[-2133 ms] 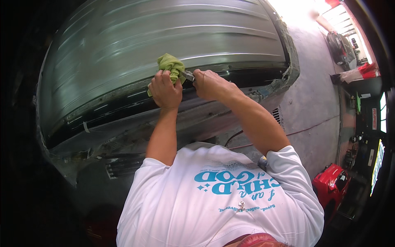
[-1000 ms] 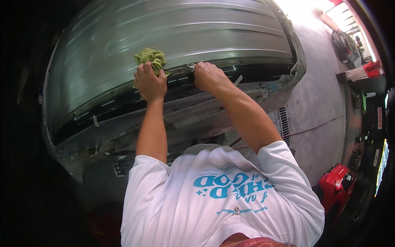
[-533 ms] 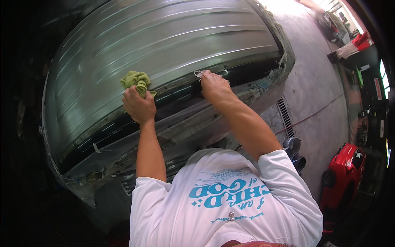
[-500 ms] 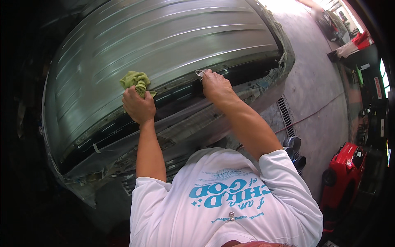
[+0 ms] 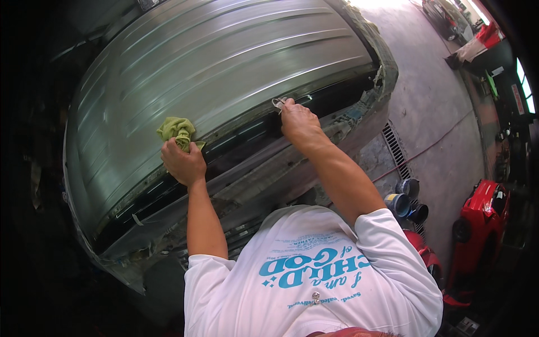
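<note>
A large ribbed metal vehicle roof panel (image 5: 224, 67) lies before me, with a glossy black strip (image 5: 241, 133) along its near edge. My left hand (image 5: 184, 162) is closed on a crumpled yellow-green cloth (image 5: 177, 129), which rests on the panel by that edge. Farther right, my right hand (image 5: 300, 122) is closed around a small pale thing with a thin loop (image 5: 278, 103), held at the seam between panel and strip. Most of that thing is hidden by the fingers, so its kind cannot be made out.
Wrinkled masking sheeting (image 5: 359, 112) covers the vehicle's sides beyond the strip. Several cans (image 5: 397, 204) stand on the floor at my right, beside a drain grate (image 5: 396, 147). A cable (image 5: 429, 149) crosses the concrete. A red car (image 5: 483, 219) sits farther right.
The view has turned slightly, so the panel's left end sits lower. Against the panel, my hands are a little farther apart. Both keep their holds. More of the cans shows.
</note>
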